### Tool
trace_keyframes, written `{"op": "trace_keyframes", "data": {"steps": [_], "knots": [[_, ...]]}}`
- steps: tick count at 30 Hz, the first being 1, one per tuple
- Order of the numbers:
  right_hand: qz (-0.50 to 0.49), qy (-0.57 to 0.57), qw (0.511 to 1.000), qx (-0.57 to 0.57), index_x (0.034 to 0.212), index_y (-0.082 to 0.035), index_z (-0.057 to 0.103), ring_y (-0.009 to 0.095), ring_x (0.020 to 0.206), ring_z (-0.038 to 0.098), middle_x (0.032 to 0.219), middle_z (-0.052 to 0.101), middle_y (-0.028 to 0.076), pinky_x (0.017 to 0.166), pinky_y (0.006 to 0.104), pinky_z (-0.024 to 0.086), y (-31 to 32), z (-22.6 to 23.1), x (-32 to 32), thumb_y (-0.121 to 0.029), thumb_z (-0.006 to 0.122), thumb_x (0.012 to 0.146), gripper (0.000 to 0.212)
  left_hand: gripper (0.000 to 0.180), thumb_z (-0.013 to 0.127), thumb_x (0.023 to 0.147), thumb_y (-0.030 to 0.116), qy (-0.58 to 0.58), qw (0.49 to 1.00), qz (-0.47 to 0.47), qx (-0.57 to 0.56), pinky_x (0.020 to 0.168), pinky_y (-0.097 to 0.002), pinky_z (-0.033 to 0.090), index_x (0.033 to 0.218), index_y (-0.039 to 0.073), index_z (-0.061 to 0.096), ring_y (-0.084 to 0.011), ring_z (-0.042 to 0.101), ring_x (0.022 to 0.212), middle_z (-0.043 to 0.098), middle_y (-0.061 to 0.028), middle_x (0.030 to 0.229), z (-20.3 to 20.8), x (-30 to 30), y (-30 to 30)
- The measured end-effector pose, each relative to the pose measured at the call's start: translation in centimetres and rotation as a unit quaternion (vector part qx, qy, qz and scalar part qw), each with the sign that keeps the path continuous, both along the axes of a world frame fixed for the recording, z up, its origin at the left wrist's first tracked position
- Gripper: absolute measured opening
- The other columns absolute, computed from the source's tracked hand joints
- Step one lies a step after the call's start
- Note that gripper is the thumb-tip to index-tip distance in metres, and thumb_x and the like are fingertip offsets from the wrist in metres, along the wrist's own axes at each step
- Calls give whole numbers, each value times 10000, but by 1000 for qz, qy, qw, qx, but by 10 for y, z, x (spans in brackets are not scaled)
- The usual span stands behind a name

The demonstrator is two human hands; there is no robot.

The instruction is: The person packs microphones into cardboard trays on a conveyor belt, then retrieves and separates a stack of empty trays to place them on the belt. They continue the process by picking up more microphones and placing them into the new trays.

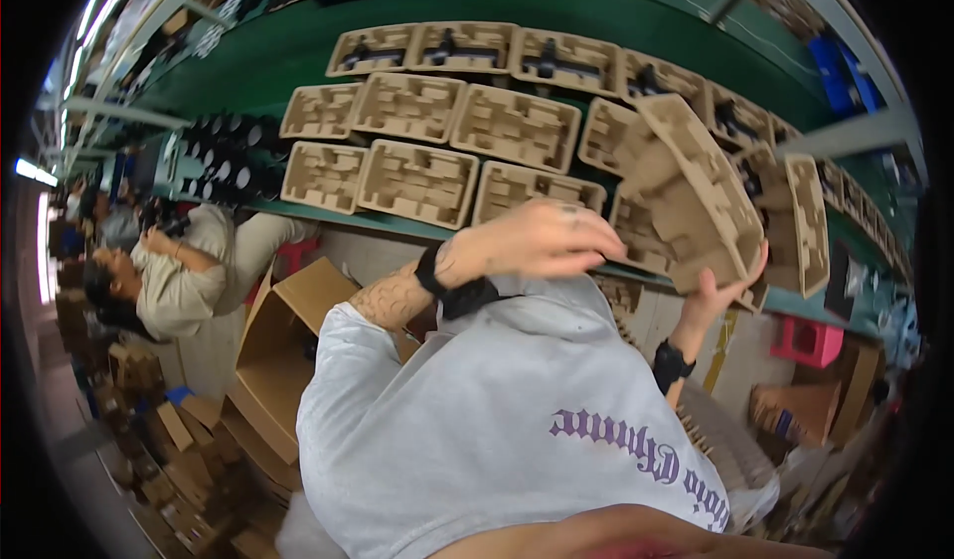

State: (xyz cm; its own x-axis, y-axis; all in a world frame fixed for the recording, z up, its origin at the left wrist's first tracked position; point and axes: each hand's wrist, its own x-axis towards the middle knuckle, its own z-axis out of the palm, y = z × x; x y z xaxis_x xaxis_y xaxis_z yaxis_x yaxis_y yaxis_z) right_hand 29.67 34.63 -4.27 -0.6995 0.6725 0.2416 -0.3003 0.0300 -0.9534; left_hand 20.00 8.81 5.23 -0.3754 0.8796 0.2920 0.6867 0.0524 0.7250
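The right hand (723, 296) grips the near end of a tilted brown tray (701, 176) held over the rows of trays (517, 127) on the green bench (268, 72); the left hand (549, 241) is apart from it, fingers loosely spread, apparently holding nothing. A one-handed hold could let it swing, so keep the grip firm and its rim clear of its neighbours.

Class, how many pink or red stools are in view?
2: a pink stool at right; a reddish stool at left, by a co-worker. Others may be hidden.
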Motion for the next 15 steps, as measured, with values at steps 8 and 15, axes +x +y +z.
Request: {"op": "trace_keyframes", "data": {"steps": [8, 15], "knots": [[228, 16, 956, -182, 1432, -76, 142, 282, 1276, 351, 1378, 333, 122, 1056, 424, 307, -73, 60, -46, -436, 773, 601, 1104, 78, 591, 828, 117, 67, 726, 136, 671, 741, -359, 543, 867, 50, 598, -185, 573, 894, 597, -41, 958, 180, 72, 22], [282, 37, 954, -93, 1424, -68, 127, 271, 1274, 344, 1379, 320, 120, 1051, 415, 303, -140, 99, -87, -505, 800, 545, 1191, 81, 609, 819, 46, 52, 728, 79, 679, 665, -281, 542, 755, 93, 592, -123, 540, 883, 571, 14, 897, 178, 51, -54]]}}
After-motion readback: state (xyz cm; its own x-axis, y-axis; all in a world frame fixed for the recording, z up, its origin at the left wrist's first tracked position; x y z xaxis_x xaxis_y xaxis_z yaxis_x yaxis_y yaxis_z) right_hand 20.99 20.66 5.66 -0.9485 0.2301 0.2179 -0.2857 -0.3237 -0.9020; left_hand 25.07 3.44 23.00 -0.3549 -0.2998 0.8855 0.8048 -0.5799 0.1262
